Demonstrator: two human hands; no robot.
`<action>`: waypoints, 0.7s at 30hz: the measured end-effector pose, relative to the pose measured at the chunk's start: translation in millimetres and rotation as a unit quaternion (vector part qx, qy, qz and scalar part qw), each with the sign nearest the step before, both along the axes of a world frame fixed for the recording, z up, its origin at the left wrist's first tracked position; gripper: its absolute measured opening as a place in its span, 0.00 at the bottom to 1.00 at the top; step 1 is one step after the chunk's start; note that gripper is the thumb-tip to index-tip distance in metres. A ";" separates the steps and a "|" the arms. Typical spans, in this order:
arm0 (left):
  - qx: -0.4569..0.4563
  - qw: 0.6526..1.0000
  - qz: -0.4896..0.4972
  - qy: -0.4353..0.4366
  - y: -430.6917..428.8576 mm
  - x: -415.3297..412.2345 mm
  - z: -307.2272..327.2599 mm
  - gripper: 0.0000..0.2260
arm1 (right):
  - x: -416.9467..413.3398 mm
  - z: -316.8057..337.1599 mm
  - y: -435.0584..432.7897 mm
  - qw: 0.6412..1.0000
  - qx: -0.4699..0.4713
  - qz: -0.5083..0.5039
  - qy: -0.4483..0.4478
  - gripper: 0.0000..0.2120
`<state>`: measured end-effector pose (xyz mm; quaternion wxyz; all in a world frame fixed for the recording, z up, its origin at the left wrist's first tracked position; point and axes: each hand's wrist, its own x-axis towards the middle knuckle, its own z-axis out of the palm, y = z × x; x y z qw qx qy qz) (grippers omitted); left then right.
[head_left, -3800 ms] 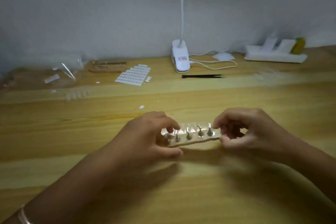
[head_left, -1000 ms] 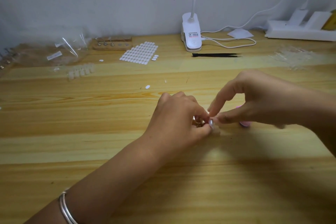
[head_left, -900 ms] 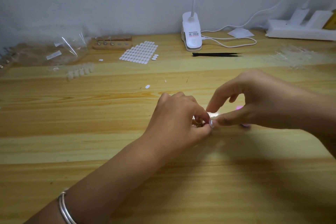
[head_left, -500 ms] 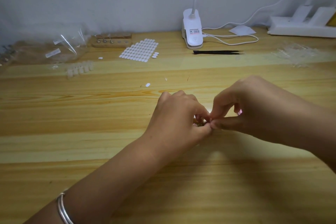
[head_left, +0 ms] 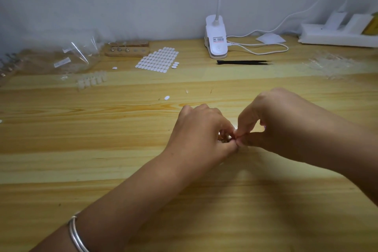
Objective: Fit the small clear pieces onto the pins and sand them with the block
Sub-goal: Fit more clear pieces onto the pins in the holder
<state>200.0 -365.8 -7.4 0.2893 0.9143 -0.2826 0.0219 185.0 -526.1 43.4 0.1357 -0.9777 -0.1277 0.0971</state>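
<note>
My left hand [head_left: 201, 135] is curled over the wooden pin holder at the middle of the table and hides nearly all of it. Only a few metal pins [head_left: 225, 138] show by its fingertips. My right hand [head_left: 274, 127] meets it from the right, thumb and forefinger pinched together right at the pins. A tiny clear piece between those fingertips is barely visible. A sliver of a pink thing [head_left: 264, 127], perhaps the sanding block, peeks out behind my right hand.
At the back stand a second wooden pin holder [head_left: 126, 51], a sheet of white oval pads [head_left: 157, 59], a lamp base [head_left: 215, 41] and black tweezers [head_left: 243, 62]. Clear pieces lie at far right [head_left: 331, 63] and in a row at left [head_left: 92, 81]. Plastic bags [head_left: 61, 57] lie far left.
My right hand's thumb and forefinger have closed together and come down against the pins by my left fingertips. My left hand stays on the pin holder.
</note>
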 end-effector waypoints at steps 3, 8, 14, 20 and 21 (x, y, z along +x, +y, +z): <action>0.031 0.999 0.007 -0.013 0.9 -2.6 1.8 0.07 | 6.2 5.6 -9.0 0.999 0.033 0.014 0.027 0.03; 0.054 0.997 0.034 -0.033 12.7 -1.3 4.3 0.16 | 41.6 10.3 -27.1 0.993 0.118 -0.008 0.003 0.05; 0.113 0.993 0.003 -0.033 16.8 2.2 7.5 0.20 | 46.1 -17.1 -12.6 0.995 0.090 0.017 0.039 0.06; 0.126 0.991 -0.014 -0.030 19.6 0.9 8.5 0.17 | 43.4 -23.6 -8.0 0.993 0.112 -0.003 0.021 0.04; 0.131 0.991 -0.015 -0.031 19.1 0.4 8.2 0.17 | 43.0 -24.5 -6.3 0.993 0.113 -0.011 0.011 0.04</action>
